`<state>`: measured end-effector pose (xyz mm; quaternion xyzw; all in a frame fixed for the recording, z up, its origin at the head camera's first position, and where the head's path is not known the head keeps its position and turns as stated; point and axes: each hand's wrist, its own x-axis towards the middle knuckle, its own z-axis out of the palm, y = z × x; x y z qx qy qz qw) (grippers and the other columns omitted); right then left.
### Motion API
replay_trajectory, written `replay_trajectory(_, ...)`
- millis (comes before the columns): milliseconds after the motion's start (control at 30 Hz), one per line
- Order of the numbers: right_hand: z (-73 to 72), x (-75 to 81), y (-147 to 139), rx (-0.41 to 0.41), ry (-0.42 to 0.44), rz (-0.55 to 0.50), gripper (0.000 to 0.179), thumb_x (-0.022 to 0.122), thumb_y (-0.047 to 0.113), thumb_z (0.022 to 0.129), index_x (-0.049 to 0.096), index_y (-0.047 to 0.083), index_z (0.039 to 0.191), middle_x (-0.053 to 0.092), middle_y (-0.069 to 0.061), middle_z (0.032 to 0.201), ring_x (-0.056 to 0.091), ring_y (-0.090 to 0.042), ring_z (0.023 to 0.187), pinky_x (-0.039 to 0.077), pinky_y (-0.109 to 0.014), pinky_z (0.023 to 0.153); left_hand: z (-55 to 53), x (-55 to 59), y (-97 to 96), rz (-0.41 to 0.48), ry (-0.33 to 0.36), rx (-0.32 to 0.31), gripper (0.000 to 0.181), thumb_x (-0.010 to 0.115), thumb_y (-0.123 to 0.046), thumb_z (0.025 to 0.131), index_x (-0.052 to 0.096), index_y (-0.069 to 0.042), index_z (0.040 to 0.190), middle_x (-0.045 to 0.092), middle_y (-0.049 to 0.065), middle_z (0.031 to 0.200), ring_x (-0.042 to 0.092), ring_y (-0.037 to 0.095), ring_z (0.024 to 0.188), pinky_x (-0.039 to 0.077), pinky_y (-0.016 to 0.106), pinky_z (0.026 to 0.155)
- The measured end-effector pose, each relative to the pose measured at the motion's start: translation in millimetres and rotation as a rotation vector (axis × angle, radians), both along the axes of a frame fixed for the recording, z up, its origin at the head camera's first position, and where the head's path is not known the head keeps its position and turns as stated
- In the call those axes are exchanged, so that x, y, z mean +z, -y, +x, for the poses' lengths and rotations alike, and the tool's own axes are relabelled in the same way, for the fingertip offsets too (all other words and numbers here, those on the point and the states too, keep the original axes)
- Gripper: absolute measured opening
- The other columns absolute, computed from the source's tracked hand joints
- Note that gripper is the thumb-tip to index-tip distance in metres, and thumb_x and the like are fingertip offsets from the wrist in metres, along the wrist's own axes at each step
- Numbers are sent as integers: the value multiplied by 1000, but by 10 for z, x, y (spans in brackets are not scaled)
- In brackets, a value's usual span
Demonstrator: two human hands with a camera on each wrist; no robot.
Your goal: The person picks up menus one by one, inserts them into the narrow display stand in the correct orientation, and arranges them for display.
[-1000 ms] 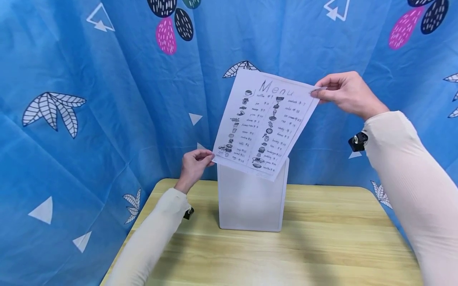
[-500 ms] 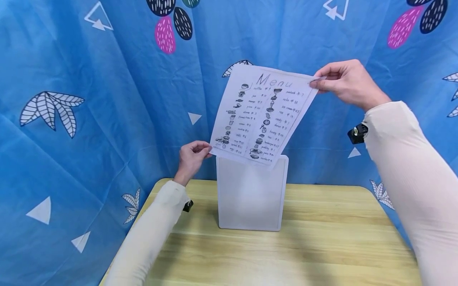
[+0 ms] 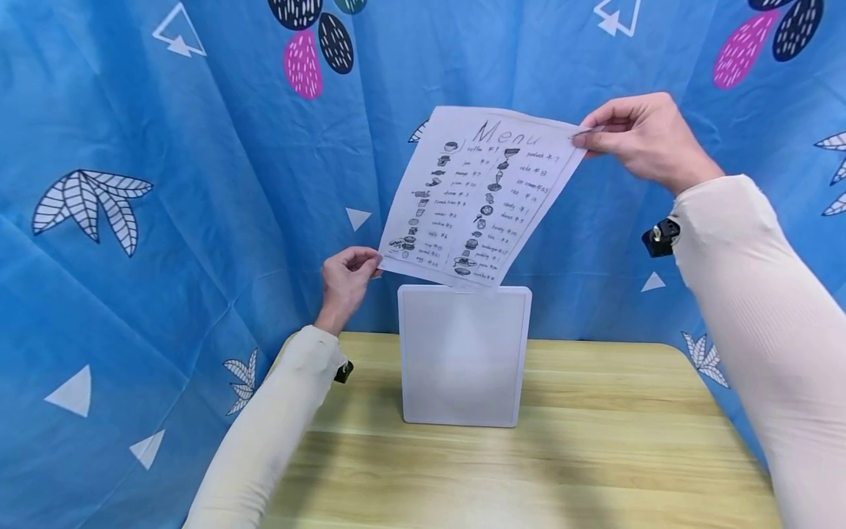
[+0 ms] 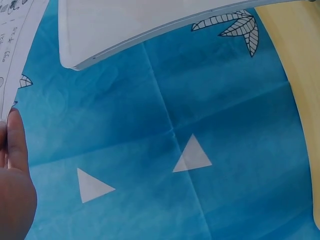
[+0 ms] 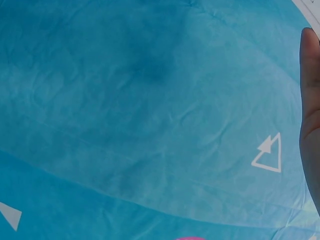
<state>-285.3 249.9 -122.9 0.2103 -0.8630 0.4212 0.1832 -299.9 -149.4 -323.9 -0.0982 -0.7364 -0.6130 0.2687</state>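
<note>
Head view: both hands hold menu sheet (image 3: 477, 195) above standing plastic sleeve (image 3: 463, 355).

A wrinkled blue cloth (image 5: 150, 110) fills nearly the whole view, printed with a white outlined triangle (image 5: 267, 154) at the lower right. A finger of the right hand (image 5: 310, 125) runs down the right edge.

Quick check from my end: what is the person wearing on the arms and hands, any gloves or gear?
Both arms are in long, close-fitting cream sleeves of finely ribbed fabric, the left sleeve and right sleeve ending at the wrists. The left hand and right hand are bare, no gloves. A small black camera mount sits at each wrist.
</note>
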Motion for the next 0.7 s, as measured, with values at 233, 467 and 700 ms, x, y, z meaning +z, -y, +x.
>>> replay_trajectory(233, 1, -40, 6, -37, -24, -1, 21, 72, 21, 93, 75, 5, 107, 73, 11, 92, 68, -5, 86, 52, -13, 84, -34, -10, -18, -1, -77, 30, 11, 71, -2, 91, 73, 6, 99, 72, 20, 99, 72, 29, 80, 59, 23, 72)
replay_trajectory(467, -2, -29, -2, -43, -29, -24, 20, 72, 19, 93, 75, 5, 108, 72, 11, 91, 69, -3, 82, 52, -13, 81, -27, 32, -5, -19, -133, 45, 12, 70, -4, 93, 73, 5, 101, 72, 18, 101, 71, 26, 81, 58, 24, 75)
replay_trajectory(700, -28, -12, 30, -2, -60, -71, 18, 71, 13, 93, 75, 2, 106, 71, 11, 88, 69, -5, 79, 51, -9, 74, -36, 67, 19, -10, -167, 77, 11, 71, -2, 92, 74, 5, 100, 72, 18, 99, 71, 25, 81, 58, 23, 74)
